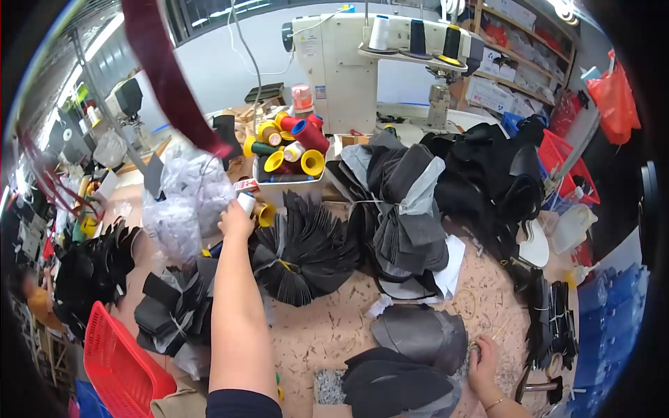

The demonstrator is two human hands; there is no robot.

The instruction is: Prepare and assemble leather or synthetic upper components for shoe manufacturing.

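Observation:
My left hand [237, 221] reaches far across the table, its fingers closed round a small white cylinder [246, 201] with a blue edge. Just beyond is a white box [291, 189] heaped with red, yellow and green thread spools [309, 136]. Beside my left forearm lies a tied, fanned bundle of black pieces [301, 254]. At the near right, my right hand [483, 366] rests on the table with curled fingers; what they hold, if anything, is too small to tell. Next to it lie grey-black curved pieces [425, 334] and a dark stack [390, 384].
A sewing machine [334, 76] with several thread cones stands at the back. Tied dark bundles [404, 209] fill the middle. Crumpled clear plastic [191, 198] lies left of my hand. Red baskets [115, 362] stand at the near left and far right. Blue plastic [606, 334] is at the right.

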